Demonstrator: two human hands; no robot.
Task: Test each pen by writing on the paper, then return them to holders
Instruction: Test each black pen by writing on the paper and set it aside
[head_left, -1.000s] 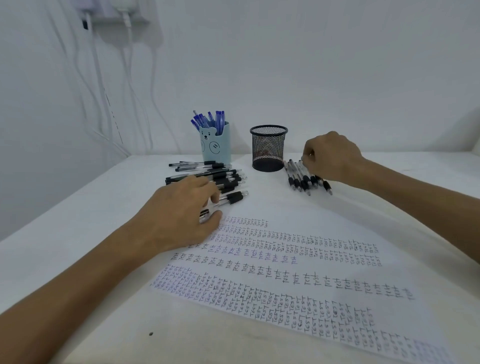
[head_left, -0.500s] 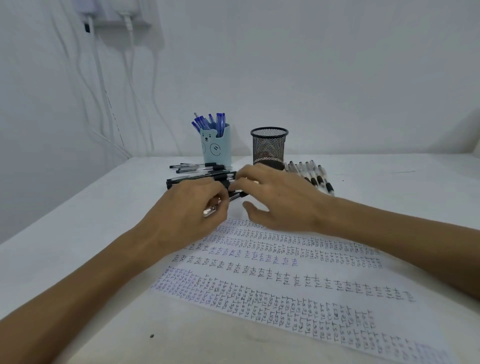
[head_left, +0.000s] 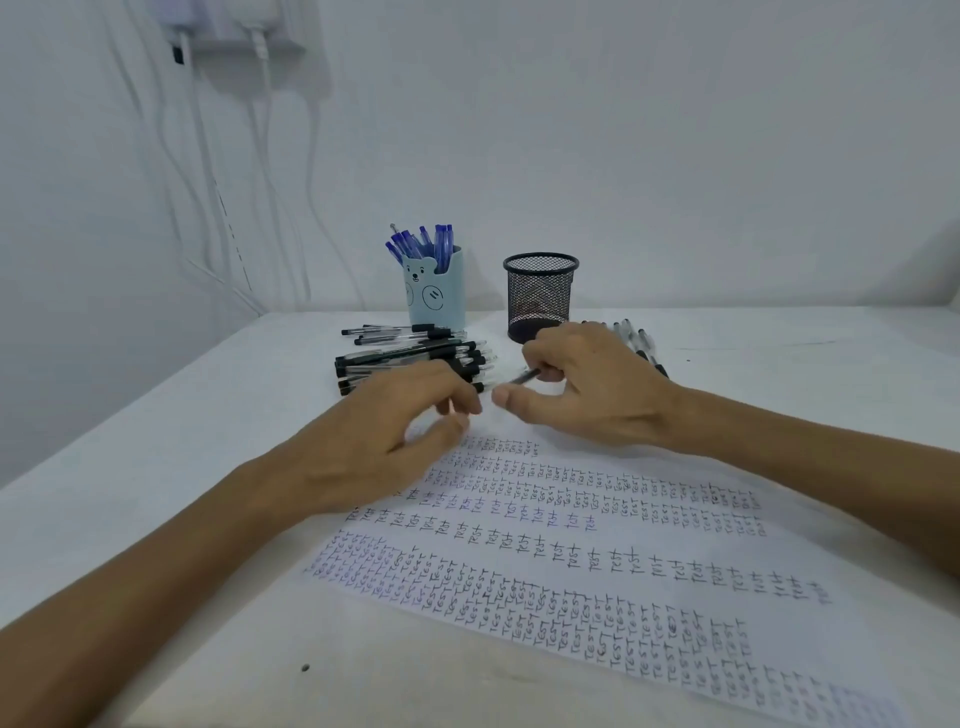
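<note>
A white paper (head_left: 649, 540) covered in rows of handwritten "TEST" lies in front of me. My right hand (head_left: 592, 384) pinches a black pen (head_left: 523, 376) above the paper's far edge, its tip pointing left. My left hand (head_left: 384, 441) hovers just left of it with loosely curled fingers and nothing visible in them. A pile of black pens (head_left: 415, 358) lies behind my left hand. More black pens (head_left: 641, 338) lie behind my right hand. A blue bear holder (head_left: 434, 299) holds blue pens (head_left: 421, 241). The black mesh holder (head_left: 540, 296) stands to its right.
The white table (head_left: 182, 467) meets the wall just behind the holders. White cables (head_left: 208, 171) hang down the wall at the left from a socket (head_left: 234, 31). A small dark speck (head_left: 305, 667) lies on the table near me.
My right hand came over from the pens on the right and took the pen that my left hand had picked from the pile. My left hand let go of it.
</note>
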